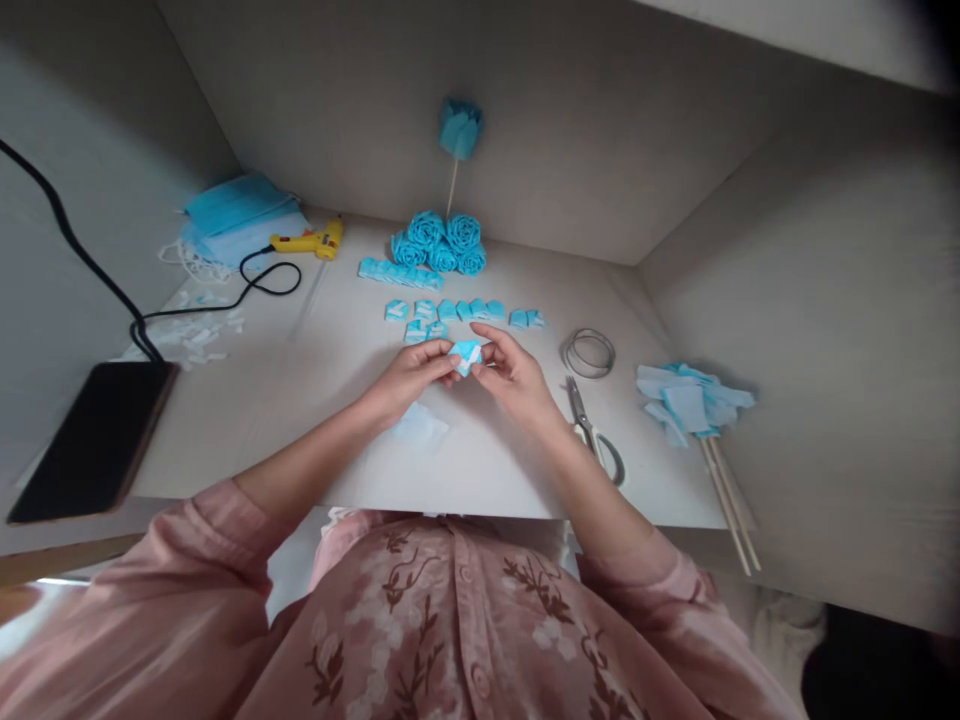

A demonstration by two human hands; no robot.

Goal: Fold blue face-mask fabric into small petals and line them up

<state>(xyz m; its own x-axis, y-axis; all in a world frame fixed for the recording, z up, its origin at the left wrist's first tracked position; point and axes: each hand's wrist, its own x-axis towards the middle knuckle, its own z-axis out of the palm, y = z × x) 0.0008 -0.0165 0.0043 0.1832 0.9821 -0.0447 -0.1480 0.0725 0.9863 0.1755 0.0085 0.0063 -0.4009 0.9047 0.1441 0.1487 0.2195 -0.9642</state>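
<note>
Between my two hands is a small folded blue-and-white fabric piece [468, 356], held above the middle of the table. My left hand [412, 378] pinches its left side with thumb and fingers. On its right edge, my right hand [516, 378] presses with thumb and fingertips. Just beyond my hands lie several similar folded blue pieces [472, 310] in a loose row. A pale flat sheet [420, 428] rests on the table below my left wrist. Behind the row sit a strip of overlapping folded pieces [401, 274] and several blue rosettes [463, 232].
Scissors [589, 420] and a wire coil [589, 353] lie to the right, near sticks [726, 490] topped with blue-white fabric. At left are a yellow glue gun [307, 242], blue face masks [244, 215], white scraps [191, 330] and a dark phone [94, 435]. Panels enclose the table.
</note>
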